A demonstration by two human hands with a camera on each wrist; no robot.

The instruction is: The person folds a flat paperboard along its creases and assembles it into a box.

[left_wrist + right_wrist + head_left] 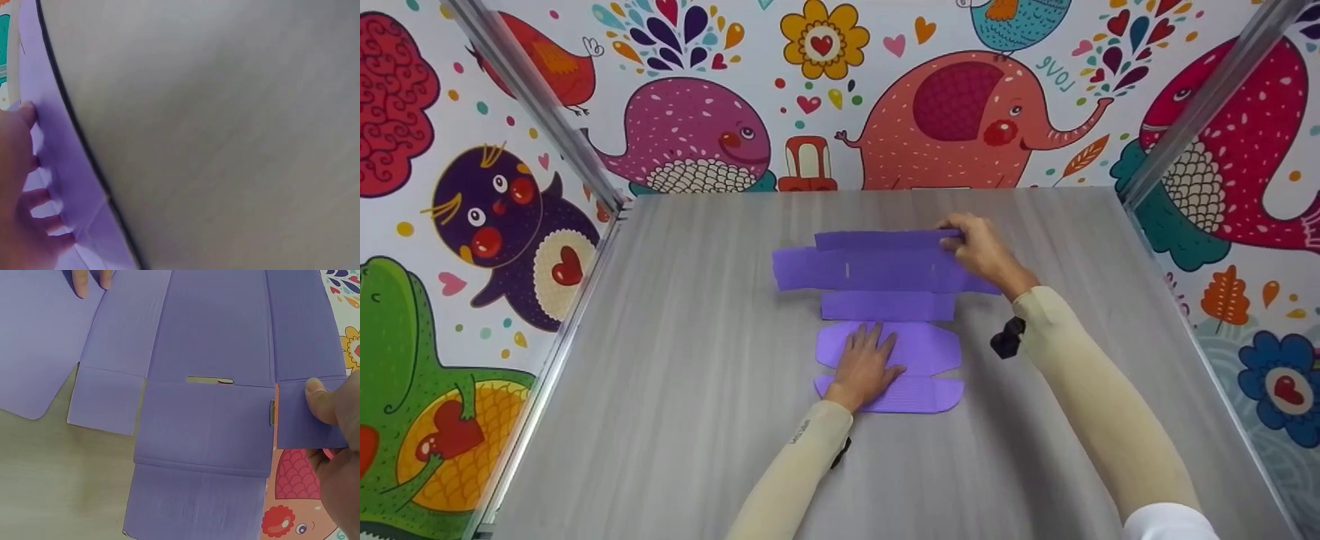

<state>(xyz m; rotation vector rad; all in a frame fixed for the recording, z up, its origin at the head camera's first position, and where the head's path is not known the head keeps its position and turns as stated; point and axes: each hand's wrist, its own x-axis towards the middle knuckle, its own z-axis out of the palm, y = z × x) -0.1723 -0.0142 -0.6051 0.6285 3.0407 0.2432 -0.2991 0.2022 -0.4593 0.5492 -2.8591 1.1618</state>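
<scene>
Purple cardboard blank, creased into panels with narrow slots and faint ribbing, is at mid-table; its near panels, round-cornered, lie on the grey wood-grain table, while its far panels appear tilted upward, though the head view shows their height poorly; left hand presses the near panels, fingers spread and extended; right hand pinches the rectangular far-right flap, thumb on its face, fingers behind.
</scene>
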